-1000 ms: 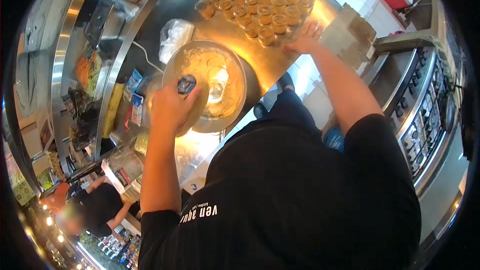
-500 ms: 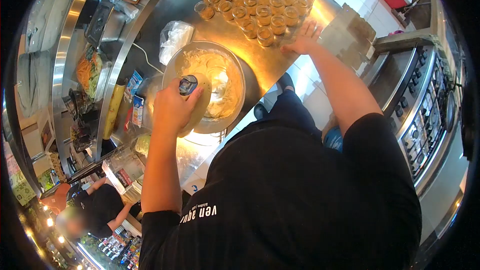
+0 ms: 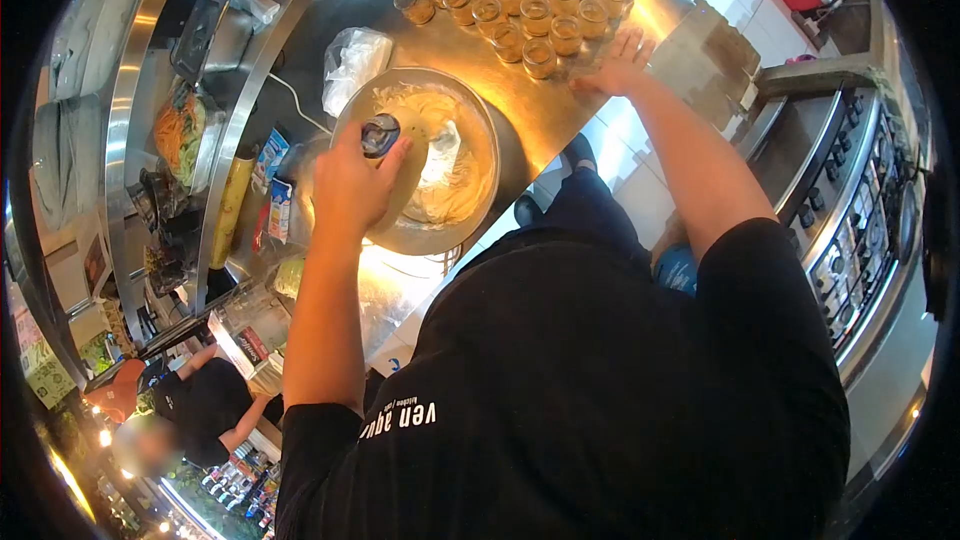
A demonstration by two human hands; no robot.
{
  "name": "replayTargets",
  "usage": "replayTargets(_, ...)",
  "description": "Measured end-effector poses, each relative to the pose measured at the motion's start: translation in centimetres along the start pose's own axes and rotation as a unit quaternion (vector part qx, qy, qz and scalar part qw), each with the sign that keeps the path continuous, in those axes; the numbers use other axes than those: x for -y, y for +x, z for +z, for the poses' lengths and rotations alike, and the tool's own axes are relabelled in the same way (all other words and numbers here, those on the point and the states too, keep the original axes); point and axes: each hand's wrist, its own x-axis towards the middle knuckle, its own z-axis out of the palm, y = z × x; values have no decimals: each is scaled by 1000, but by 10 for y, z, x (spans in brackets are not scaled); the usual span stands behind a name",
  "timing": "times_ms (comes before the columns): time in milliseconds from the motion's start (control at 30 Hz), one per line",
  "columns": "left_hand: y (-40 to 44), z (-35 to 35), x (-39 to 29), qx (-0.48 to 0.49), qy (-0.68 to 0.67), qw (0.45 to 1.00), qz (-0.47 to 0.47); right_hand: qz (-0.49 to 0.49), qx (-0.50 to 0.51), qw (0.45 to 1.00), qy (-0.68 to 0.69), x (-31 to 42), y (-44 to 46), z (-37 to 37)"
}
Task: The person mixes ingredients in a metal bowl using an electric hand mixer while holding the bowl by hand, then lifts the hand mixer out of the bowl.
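A big metal bowl [image 3: 483,202] on the counter holds a pale, creamy mixture [image 3: 462,202]. My left hand [image 3: 352,182] is wrapped round a pale hand mixer [image 3: 409,190] with a dark, shiny end, tilted over the bowl. Its beaters are hidden or blurred by light and motion. At the counter's edge, my right hand [image 3: 615,68] rests flat with fingers spread, holding nothing. Close beside it stand rows of small glass jars [image 3: 538,15] with an amber-brown look.
A white plastic bag [image 3: 356,68] lies behind the bowl, near a white cord [image 3: 298,105]. Cardboard [image 3: 708,62] is on the right, beyond it a stove [image 3: 850,245]. Shelves with food containers line the left. Another person [image 3: 205,395] stands at lower left.
The bowl appears slightly higher and further right in view, and the jars have shifted a little too. My left hand keeps its grip on the mixer; my right hand stays flat.
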Motion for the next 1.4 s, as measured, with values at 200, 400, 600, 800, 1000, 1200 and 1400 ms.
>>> replayTargets(200,-8,-15,4,115,32,993,9,-7,17,1000,12,1,-5,-5)
replayTargets(400,-18,-16,5,94,3,996,-7,4,9,1000,17,2,-7,-8)
replayTargets(600,-28,-16,10,79,-15,997,-16,-3,20,999,30,3,-11,-12)
replayTargets(800,-40,-19,5,82,14,996,-26,-5,-30,999,40,-2,3,5)
replayTargets(1000,-56,-21,19,69,29,995,-61,0,-15,1000,9,0,1,2)
replayTargets(1200,-72,-21,26,46,2,995,-85,-16,-8,1000,22,-3,9,8)
replayTargets(1400,-79,-19,36,33,11,994,-100,4,10,999,41,2,-6,-7)
